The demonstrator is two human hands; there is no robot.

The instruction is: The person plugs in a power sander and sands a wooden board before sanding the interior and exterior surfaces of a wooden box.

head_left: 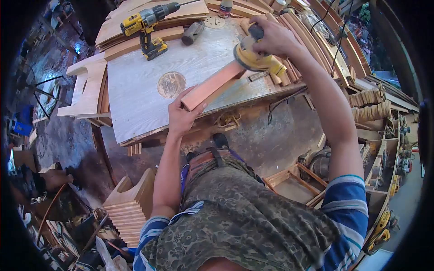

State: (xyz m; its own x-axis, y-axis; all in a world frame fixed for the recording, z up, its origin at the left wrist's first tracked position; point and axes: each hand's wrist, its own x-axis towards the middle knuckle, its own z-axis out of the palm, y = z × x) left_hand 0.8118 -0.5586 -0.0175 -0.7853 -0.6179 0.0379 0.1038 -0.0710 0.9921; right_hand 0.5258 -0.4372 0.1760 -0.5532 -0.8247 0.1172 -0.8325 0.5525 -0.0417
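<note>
A person at a cluttered woodshop bench [135, 99] presses a yellow orbital sander [253, 56] onto a reddish wooden board [212, 86], which lies aslant across the bench's near edge with its lower end hanging off toward the person. The right hand [273, 36] sits on top of the sander, fingers curled down over its dome in a firm wrap. The left hand [181, 115] grips the board's near end, thumb on the upper face and fingers folded around the end. The board looks stiff and solid, fairly light for its length and dry enough not to slip, so a hold at the free end, clear of the spinning pad, seems the sensible place. A yellow cordless drill [147, 27] stands farther back on the bench, well apart, beside stacked planks [149, 38].
</note>
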